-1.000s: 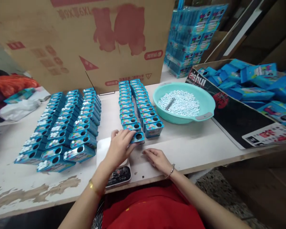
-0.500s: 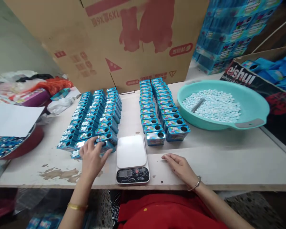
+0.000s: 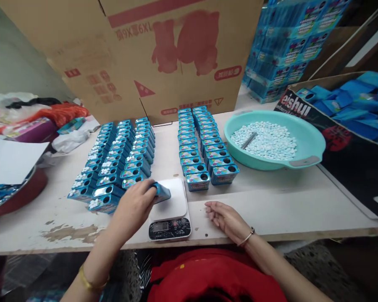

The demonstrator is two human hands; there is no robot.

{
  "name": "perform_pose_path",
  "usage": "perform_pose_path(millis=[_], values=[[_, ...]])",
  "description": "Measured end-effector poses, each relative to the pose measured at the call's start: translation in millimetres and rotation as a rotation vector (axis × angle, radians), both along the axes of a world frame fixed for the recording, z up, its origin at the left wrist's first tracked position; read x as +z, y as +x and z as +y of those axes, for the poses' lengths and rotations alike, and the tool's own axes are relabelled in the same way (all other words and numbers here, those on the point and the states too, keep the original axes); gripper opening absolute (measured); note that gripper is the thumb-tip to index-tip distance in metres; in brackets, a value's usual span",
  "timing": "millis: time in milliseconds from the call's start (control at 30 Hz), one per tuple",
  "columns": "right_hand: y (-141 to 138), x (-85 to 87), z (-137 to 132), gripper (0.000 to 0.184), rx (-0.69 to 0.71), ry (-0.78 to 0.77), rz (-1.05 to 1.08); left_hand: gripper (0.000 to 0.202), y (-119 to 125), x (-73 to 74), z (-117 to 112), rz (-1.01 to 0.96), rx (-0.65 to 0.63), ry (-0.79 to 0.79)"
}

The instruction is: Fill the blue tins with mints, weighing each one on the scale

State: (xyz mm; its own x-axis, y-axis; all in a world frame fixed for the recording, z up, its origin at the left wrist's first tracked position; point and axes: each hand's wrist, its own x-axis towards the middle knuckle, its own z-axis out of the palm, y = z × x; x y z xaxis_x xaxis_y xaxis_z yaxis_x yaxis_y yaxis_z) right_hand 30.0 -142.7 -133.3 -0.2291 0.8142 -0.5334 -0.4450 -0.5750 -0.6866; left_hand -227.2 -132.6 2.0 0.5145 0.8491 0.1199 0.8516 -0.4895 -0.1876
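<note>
My left hand (image 3: 137, 205) grips a small blue tin (image 3: 162, 193), tilted over the white digital scale (image 3: 170, 209); whether it touches the pan I cannot tell. The scale's display reads 0.0. To the left stand rows of blue tins (image 3: 108, 170), many with white candies heaped at their openings. More tins (image 3: 198, 181) with dark round holes line up in two rows behind and right of the scale. My right hand (image 3: 225, 220) rests palm partly up on the table right of the scale, fingers loosely curled and apart, holding nothing.
A turquoise basin (image 3: 307, 144) of white candies (image 3: 266, 140) with a grey scoop-like tool stands at the right. Beyond it are a black box (image 3: 343, 163) of blue tins and a wrapped stack (image 3: 280, 54). A large carton (image 3: 129, 75) closes off the back; a red bowl (image 3: 39, 184) sits left.
My left hand has picked a tin from the front of the left rows and carried it right, over the scale. My right hand's fingers have loosened slightly. The view has turned right.
</note>
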Motion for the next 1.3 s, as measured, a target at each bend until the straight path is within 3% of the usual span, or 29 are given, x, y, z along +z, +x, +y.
perform_pose_path(millis=[133, 233, 367, 433, 600, 700, 800, 900, 1067, 1300], values=[[-6, 0.1, -5, 0.039, 0.092, -0.016, 0.005, 0.015, 24, -13.4, 18, 0.071, -0.065, -0.124], [-7, 0.1, -8, 0.043, 0.171, 0.015, -0.054, 0.013, 24, -16.0, 21, 0.006, -0.068, -0.132], [-8, 2.3, -13, 0.044, 0.353, 0.063, -0.187, 0.043, 4, -14.7, -1, -0.278, 0.029, -0.047], [-9, 3.1, -15, 0.043, 0.443, 0.059, -0.217, 0.056, -10, -20.6, -22, -0.361, 0.132, -0.1], [-8, 4.0, -14, 0.038, 0.512, 0.057, -0.2, 0.085, -37, -59.2, -80, -0.428, 0.393, -0.183], [-7, 7.7, -8, 0.036, 0.497, 0.069, -0.189, 0.09, -44, -88.2, -99, -0.426, 0.463, -0.209], [-7, 17.0, -2, 0.037, 0.478, 0.094, -0.205, 0.082, -44, -113.4, -103, -0.403, 0.46, -0.252], [-9, 32.2, 3, 0.035, 0.498, 0.168, -0.252, 0.065, -41, -128.2, -103, -0.392, 0.432, -0.238], [-17, 57.0, 11, 0.029, 0.535, 0.344, -0.4, 0.06, -36, -132.2, -101, -0.408, 0.412, -0.205], [-36, 76.4, 32, 0.023, 0.546, 0.565, -0.556, 0.061, -13, -134.0, -95, -0.462, 0.466, -0.206]])
